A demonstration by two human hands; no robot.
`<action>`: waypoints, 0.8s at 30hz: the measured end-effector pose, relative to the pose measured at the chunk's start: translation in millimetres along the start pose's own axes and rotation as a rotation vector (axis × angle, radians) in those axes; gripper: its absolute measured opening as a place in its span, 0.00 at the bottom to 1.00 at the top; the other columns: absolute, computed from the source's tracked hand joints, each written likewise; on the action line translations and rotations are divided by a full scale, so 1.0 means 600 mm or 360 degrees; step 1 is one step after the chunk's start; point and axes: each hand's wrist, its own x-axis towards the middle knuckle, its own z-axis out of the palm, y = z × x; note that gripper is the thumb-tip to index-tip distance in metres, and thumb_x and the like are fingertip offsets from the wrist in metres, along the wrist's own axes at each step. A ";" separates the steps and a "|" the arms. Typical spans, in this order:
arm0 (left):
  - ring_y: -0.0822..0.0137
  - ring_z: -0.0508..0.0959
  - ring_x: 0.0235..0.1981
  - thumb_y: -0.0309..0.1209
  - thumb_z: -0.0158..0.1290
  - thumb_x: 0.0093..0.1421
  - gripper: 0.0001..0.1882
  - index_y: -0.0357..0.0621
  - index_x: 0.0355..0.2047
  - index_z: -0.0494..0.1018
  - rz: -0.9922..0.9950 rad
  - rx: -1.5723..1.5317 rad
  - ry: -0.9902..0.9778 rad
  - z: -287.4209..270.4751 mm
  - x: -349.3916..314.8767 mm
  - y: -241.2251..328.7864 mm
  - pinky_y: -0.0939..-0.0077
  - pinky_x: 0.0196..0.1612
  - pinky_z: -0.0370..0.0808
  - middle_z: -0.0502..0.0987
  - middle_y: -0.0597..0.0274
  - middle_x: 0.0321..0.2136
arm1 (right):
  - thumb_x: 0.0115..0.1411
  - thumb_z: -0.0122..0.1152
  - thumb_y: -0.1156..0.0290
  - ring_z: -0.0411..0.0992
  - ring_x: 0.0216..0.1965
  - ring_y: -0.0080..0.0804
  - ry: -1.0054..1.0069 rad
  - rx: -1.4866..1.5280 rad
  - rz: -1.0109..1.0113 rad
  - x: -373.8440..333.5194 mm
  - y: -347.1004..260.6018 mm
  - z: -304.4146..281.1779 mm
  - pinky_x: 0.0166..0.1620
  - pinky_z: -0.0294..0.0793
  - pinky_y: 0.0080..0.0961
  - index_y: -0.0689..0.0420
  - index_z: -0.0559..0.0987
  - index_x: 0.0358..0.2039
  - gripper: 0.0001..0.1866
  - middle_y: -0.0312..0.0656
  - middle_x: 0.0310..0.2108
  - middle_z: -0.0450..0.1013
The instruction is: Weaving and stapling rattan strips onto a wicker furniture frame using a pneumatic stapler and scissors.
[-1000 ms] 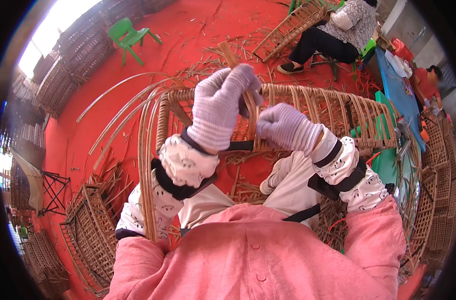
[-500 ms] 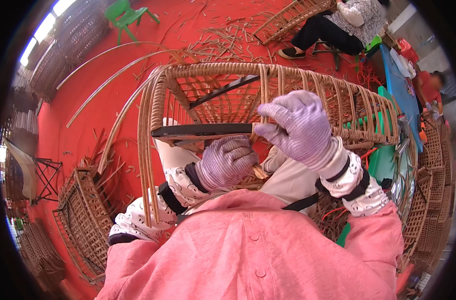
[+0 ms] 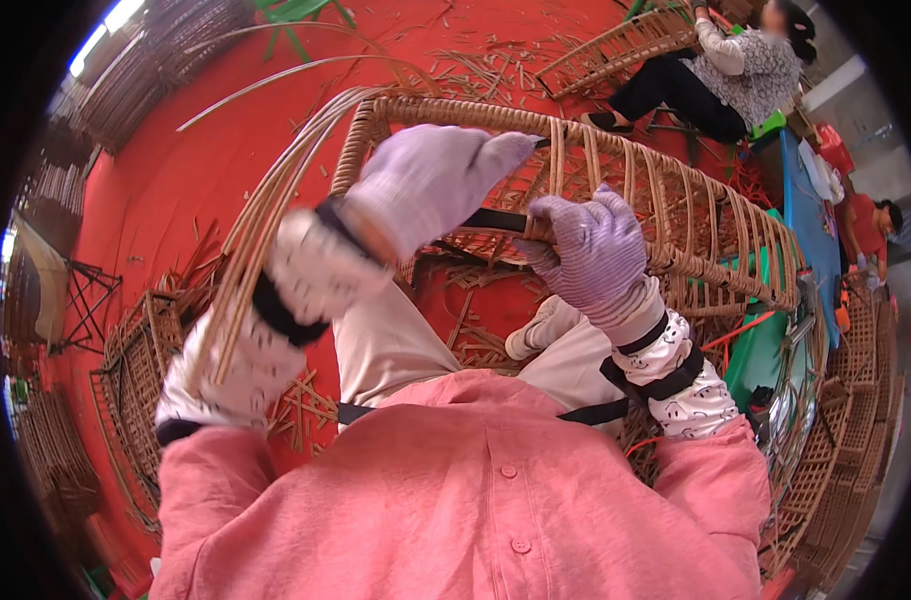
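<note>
A woven rattan frame, like a basket or furniture piece, lies across my lap, its near rail a bare dark bar partly wrapped in rattan. At the wrapped part of this rail my right hand, in a lilac striped glove, has its fingers closed around a rattan strand. My left hand, gloved alike and blurred by motion, is over the left end of the frame, fingertips pointing toward the far rail. Whether it grips anything is hidden. Several long loose rattan strands arch from the frame's left corner over my left forearm.
Cut rattan scraps litter the red floor. More woven frames stand at the left and right. A green plastic chair is at the far left, a blue table at the right. A seated person handles another frame at the far right.
My left hand has risen from below the near rail to above the frame's left end. My right hand has lowered onto the near rail. The loose strands have swung, and the view has shifted.
</note>
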 end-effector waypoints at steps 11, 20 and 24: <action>0.72 0.76 0.25 0.34 0.54 0.53 0.13 0.40 0.36 0.73 0.0356 -0.0812 -0.0597 0.036 0.053 -0.022 0.77 0.28 0.75 0.74 0.64 0.24 | 0.45 0.64 0.53 0.69 0.23 0.33 0.0107 0.0052 0.0089 0.000 -0.006 -0.010 0.45 0.68 0.38 0.53 0.71 0.38 0.24 0.36 0.19 0.67; 0.67 0.77 0.27 0.33 0.51 0.57 0.10 0.40 0.34 0.70 -0.0659 -0.1984 -0.0135 0.017 0.012 -0.006 0.76 0.28 0.75 0.77 0.58 0.28 | 0.44 0.65 0.53 0.69 0.23 0.32 -0.0011 0.0184 0.0156 0.003 -0.006 -0.017 0.43 0.67 0.33 0.51 0.71 0.36 0.23 0.34 0.19 0.67; 0.66 0.77 0.25 0.32 0.50 0.58 0.10 0.38 0.35 0.70 -0.0679 -0.2098 0.0122 0.022 0.011 -0.021 0.75 0.28 0.76 0.77 0.57 0.27 | 0.44 0.66 0.53 0.70 0.23 0.30 -0.0036 0.0166 0.0165 0.003 -0.006 -0.016 0.42 0.66 0.33 0.51 0.71 0.37 0.23 0.33 0.20 0.68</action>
